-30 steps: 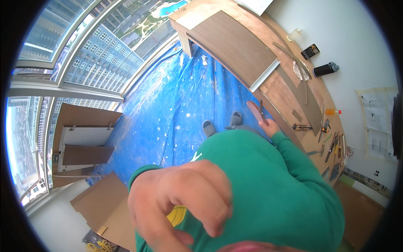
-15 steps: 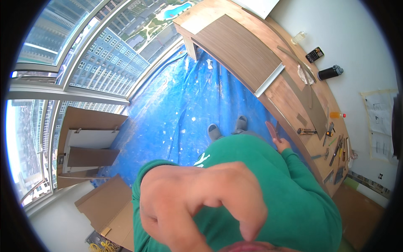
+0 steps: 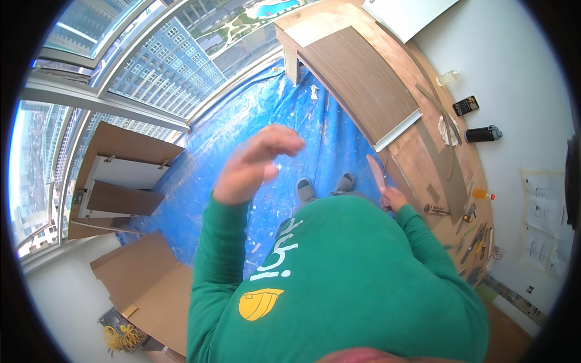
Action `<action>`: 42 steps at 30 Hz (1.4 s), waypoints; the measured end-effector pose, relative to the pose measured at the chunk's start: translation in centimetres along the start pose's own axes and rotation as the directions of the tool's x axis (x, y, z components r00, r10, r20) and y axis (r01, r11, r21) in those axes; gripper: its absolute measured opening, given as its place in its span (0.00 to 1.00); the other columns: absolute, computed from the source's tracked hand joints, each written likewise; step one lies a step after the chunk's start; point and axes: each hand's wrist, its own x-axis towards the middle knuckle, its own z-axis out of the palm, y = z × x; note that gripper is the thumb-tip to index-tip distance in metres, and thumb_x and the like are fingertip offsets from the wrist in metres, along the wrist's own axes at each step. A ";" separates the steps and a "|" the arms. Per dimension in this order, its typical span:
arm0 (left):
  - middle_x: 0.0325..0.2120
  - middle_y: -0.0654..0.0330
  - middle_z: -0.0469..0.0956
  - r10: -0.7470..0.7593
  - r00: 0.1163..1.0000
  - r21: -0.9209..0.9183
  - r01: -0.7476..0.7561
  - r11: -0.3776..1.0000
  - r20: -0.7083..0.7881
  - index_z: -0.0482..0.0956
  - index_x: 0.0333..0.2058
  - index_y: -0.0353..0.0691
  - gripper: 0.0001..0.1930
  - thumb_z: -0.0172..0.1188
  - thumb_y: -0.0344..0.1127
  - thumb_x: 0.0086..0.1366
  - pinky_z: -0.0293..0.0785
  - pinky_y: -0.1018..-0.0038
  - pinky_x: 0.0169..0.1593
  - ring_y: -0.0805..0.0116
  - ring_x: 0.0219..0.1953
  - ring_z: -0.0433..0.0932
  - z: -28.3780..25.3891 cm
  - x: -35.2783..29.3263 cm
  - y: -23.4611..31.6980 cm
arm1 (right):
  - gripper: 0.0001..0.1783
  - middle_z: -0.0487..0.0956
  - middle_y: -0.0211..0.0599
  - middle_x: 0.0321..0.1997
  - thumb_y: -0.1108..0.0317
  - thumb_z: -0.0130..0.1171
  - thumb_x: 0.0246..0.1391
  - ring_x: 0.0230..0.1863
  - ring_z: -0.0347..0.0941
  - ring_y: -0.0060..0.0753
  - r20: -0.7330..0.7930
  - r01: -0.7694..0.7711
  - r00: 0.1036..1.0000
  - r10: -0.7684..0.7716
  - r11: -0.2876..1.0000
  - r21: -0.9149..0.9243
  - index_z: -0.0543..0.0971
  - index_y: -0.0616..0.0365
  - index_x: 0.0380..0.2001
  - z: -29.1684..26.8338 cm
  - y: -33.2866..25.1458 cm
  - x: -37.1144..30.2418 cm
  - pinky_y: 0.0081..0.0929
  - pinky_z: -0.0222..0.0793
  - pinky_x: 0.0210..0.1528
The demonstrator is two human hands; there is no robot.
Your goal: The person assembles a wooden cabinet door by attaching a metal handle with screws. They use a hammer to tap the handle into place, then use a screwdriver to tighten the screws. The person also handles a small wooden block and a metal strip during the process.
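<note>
My left hand point(image 3: 257, 162) is raised over the blue sheet, in front of my body. Its fingers are curved, the thumb stands apart from them, and nothing shows in it. Down by the workbench edge, my right hand point(image 3: 394, 199) is closed around the lower end of a long, flat, pinkish-red piece point(image 3: 376, 172) with a tapered tip. Its exact kind is too small to tell. Beside that hand is the wooden workbench point(image 3: 404, 142), bearing a wood-grain panel point(image 3: 363, 78) with a pale strip point(image 3: 397, 130) along its near end.
The bench also holds a black bottle point(image 3: 483, 134), an orange drink bottle point(image 3: 482, 194), a drill-like tool point(image 3: 469, 213) and several hand tools. Blue sheeting point(image 3: 278, 121) covers the floor. Panels point(image 3: 127, 163) lean by the windows at left, near cardboard point(image 3: 136, 266) and a yellow cord point(image 3: 121, 336).
My left hand has swung from close before the camera, forward and down over the blue sheet. My right hand still holds the pinkish-red piece beside the bench. The view has shifted slightly.
</note>
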 end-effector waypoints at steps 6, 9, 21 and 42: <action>0.54 0.57 0.81 -0.620 0.640 -0.152 0.629 0.762 -0.454 0.76 0.62 0.42 0.23 0.55 0.39 0.70 0.70 0.64 0.60 0.64 0.56 0.78 -3.5 -7.9 -20.9 | 0.28 0.81 0.44 0.41 0.56 0.64 0.64 0.40 0.82 0.34 0.221 0.132 0.960 -0.173 0.973 0.191 0.72 0.67 0.57 2.0 -7.5 -0.3 0.34 0.81 0.45; 0.49 0.56 0.84 -0.691 0.491 -0.046 0.798 0.601 -0.530 0.79 0.58 0.41 0.22 0.59 0.43 0.69 0.73 0.62 0.59 0.63 0.53 0.81 -3.4 -13.3 -29.2 | 0.31 0.81 0.45 0.45 0.57 0.65 0.64 0.43 0.82 0.35 0.327 0.130 0.930 -0.169 0.982 0.136 0.70 0.68 0.60 2.2 -10.3 -0.2 0.35 0.80 0.49; 0.46 0.46 0.85 -0.574 0.164 0.179 0.983 0.031 -0.802 0.85 0.50 0.36 0.21 0.63 0.44 0.63 0.76 0.60 0.58 0.49 0.52 0.83 -5.8 -26.1 -32.3 | 0.30 0.82 0.36 0.47 0.62 0.70 0.60 0.46 0.76 0.24 0.340 0.340 0.870 -0.356 0.934 0.108 0.73 0.65 0.60 -3.6 -11.0 8.0 0.29 0.73 0.49; 0.41 0.51 0.86 -0.565 0.313 0.290 0.948 0.132 -0.763 0.82 0.52 0.32 0.20 0.64 0.40 0.66 0.80 0.68 0.47 0.64 0.40 0.85 -2.8 -14.5 -26.2 | 0.22 0.85 0.37 0.40 0.66 0.73 0.52 0.39 0.80 0.29 0.211 0.276 0.926 -0.312 0.943 0.184 0.82 0.60 0.50 -10.2 -8.8 14.4 0.31 0.76 0.44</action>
